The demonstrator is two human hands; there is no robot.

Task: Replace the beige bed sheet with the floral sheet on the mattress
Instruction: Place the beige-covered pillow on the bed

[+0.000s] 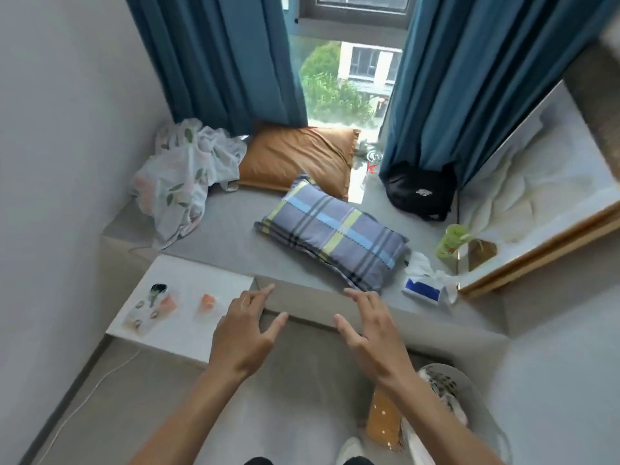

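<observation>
I see both hands spread, holding nothing: left hand (pixel 243 333), right hand (pixel 370 332). The mattress (pixel 536 182), far right of them, is cut off; crumpled floral sheet (pixel 183 176) lies beyond the left.

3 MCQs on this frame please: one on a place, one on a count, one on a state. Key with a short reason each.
1. Where is the floral sheet?
A. Spread flat over the mattress
B. Bunched in the far left corner by the wall
C. In the person's hands

2. How many pillows lie on the platform?
A. One
B. Two
C. Four

3. What are the hands doing?
A. Both open, holding nothing
B. Both gripping the plaid pillow
C. Left pinching the tissue pack

Key:
1 B: it lies crumpled beside the orange pillow.
2 B: orange pillow plus plaid pillow.
3 A: left hand and right hand have spread fingers over the platform edge.
</observation>
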